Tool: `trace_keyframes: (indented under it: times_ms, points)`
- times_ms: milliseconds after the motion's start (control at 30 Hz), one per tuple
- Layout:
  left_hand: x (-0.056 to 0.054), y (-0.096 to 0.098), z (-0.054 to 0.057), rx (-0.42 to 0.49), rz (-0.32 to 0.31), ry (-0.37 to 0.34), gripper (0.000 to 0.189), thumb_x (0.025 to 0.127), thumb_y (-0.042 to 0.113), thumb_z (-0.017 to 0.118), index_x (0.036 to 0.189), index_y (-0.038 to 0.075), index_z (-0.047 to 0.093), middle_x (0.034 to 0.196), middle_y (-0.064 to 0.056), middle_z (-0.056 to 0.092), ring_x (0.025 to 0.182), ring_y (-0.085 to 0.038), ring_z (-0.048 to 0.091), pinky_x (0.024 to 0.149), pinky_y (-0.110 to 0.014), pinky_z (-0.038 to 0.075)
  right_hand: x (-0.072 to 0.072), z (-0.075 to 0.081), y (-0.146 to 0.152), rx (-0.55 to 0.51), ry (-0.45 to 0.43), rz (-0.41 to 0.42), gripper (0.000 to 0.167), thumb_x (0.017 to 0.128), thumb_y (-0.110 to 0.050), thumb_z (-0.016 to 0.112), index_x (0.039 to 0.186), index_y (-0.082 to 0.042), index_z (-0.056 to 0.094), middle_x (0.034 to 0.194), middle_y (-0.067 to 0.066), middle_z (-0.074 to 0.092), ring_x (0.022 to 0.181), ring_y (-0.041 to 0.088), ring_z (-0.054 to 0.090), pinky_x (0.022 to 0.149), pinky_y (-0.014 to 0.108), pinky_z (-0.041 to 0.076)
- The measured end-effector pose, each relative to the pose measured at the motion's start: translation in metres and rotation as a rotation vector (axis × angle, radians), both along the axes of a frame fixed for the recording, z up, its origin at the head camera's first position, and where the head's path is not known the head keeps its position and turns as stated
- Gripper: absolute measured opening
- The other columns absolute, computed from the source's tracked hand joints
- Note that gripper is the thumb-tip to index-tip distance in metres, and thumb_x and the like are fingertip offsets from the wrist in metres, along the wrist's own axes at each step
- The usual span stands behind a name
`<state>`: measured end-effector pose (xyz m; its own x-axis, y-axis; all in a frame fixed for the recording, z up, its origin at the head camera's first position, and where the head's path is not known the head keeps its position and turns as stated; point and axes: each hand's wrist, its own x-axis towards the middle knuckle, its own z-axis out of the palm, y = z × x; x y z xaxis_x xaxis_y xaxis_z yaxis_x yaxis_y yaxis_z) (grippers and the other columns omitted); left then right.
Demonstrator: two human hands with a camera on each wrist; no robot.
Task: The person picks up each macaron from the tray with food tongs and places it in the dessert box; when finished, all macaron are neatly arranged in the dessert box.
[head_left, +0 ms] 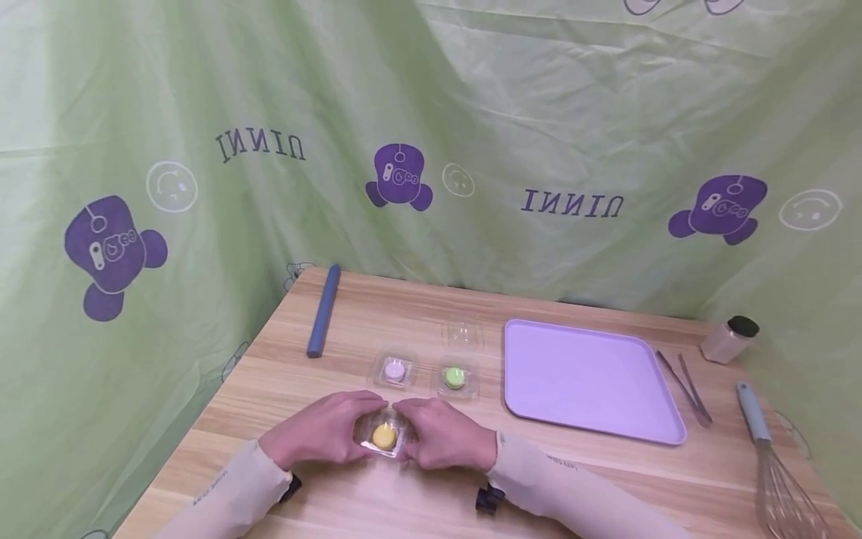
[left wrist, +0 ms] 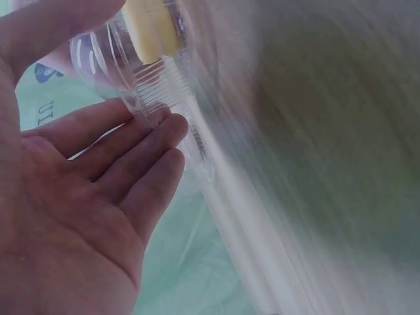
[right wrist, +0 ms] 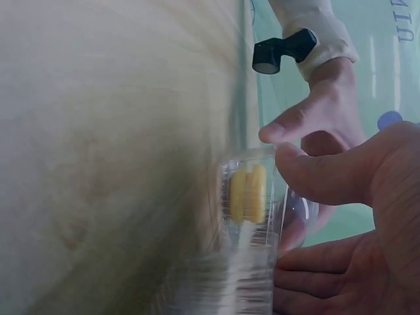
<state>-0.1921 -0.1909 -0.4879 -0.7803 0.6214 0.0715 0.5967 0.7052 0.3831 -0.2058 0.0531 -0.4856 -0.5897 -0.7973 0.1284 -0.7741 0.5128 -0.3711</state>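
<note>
Between both hands, near the front of the table, is a clear plastic macaron box (head_left: 385, 452) with a yellow macaron (right wrist: 248, 193) inside. My left hand (head_left: 330, 428) grips its left side, thumb on one face and fingertips along the lower edge in the left wrist view. From the other side my right hand (head_left: 450, 436) holds it, the thumb pressing the rim and the fingers behind. Just beyond the hands sit two more clear boxes, one holding a pink macaron (head_left: 394, 370), the other a green macaron (head_left: 455, 378).
Behind the green macaron lies an empty clear plastic piece (head_left: 462, 335). A purple tray (head_left: 592, 382) is to the right, with tongs (head_left: 687, 389), a dark-lidded jar (head_left: 729, 339) and a whisk (head_left: 781, 464) past it. A blue rod (head_left: 325, 311) lies back left, before a green curtain (head_left: 471, 135).
</note>
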Motion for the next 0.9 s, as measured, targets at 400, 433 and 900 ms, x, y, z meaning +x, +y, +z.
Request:
trace_keyframes:
  times_ms: [400, 433, 900]
  points:
    - [0.0056, 0.0016, 0.0046, -0.015, 0.033, -0.028, 0.077, 0.070, 0.036, 0.090, 0.137, 0.009, 0.063, 0.140, -0.005, 0.065, 0.128, -0.023, 0.063, 0.110, -0.043, 0.053, 0.0043, -0.0002, -0.0020, 0.009, 0.088, 0.009, 0.057, 0.078, -0.029, 0.084, 0.126, -0.009, 0.061, 0.116, -0.001, 0.072, 0.095, 0.004, 0.066, 0.087, 0.016, 0.058]
    - [0.0059, 0.0019, 0.0045, -0.016, 0.033, -0.021, 0.076, 0.070, 0.035, 0.090, 0.137, 0.010, 0.063, 0.139, -0.005, 0.065, 0.127, -0.023, 0.063, 0.110, -0.043, 0.053, 0.0044, -0.0003, -0.0020, 0.008, 0.096, 0.008, 0.058, 0.078, -0.028, 0.084, 0.127, -0.008, 0.061, 0.117, 0.000, 0.071, 0.095, 0.005, 0.067, 0.087, 0.016, 0.058]
    - [0.0018, 0.0005, -0.0050, 0.037, 0.029, -0.024, 0.080, 0.067, 0.038, 0.091, 0.137, 0.012, 0.062, 0.137, -0.002, 0.067, 0.127, -0.022, 0.064, 0.110, -0.043, 0.053, -0.0008, -0.0025, -0.0032, 0.046, 0.075, -0.005, 0.067, 0.074, -0.023, 0.084, 0.134, -0.006, 0.059, 0.126, 0.004, 0.070, 0.105, 0.010, 0.069, 0.094, 0.019, 0.058]
